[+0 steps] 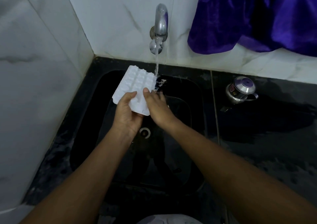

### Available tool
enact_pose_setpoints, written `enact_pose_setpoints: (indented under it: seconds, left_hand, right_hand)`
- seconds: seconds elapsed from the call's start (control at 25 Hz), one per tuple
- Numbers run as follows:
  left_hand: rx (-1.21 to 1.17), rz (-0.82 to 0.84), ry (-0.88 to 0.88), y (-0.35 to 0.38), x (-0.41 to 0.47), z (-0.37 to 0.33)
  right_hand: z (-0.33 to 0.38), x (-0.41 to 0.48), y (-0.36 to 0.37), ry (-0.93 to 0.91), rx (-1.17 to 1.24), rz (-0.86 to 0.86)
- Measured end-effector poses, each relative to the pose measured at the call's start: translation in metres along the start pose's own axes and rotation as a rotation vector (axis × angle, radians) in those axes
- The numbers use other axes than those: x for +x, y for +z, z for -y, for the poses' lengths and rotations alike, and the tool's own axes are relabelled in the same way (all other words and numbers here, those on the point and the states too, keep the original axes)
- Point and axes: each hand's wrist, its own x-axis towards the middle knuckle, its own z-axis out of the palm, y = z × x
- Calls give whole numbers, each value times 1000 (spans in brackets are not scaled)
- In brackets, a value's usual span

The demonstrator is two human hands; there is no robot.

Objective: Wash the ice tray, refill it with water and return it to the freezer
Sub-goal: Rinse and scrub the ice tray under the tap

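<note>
Two-handed hold on the ice tray (pixel 135 81), maybe upside down, over the sink (pixel 186 91), tap water (pixel 157 64) hitting its far corner; left grip (pixel 127 114) curls round the near end, right grip (pixel 157 105) pinches the side.

The ice tray (pixel 135 85) in the left hand (pixel 127 114) is white moulded plastic, smooth and faintly glossy. Beyond it, the tap (pixel 161 20) is polished metal. Below, the sink (pixel 193 107) is glossy black and wet. Right of the right hand (pixel 157 107), the bench (pixel 265 146) is dark polished stone, the lidded mug (pixel 240 91) is shiny steel, and the purple cloth (pixel 257 18) has a satin sheen.
</note>
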Motion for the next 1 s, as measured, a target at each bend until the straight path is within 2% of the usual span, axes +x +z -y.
enact_pose_setpoints:
  seconds: [0.16,0.4,0.56,0.72,0.88,1.0]
  left_hand:
    - [-38,60,28,-5,-20,14]
    - [34,60,68,-13,-29,8]
    - [85,203,67,-35,-41,5]
    - [99,279,56,-78,-40,-18]
    - [142,118,75,-113,-34,-34]
    - [265,-50,135,-107,-24,-21]
  right_hand:
    - [12,39,-27,103,70,-21]
    - [2,19,-4,-8,245,74]
    - [14,46,-31,63,210,-80]
    - [19,57,-61,59,258,0]
    - [11,52,-79,-21,310,204]
    - [7,48,-80,-104,213,143]
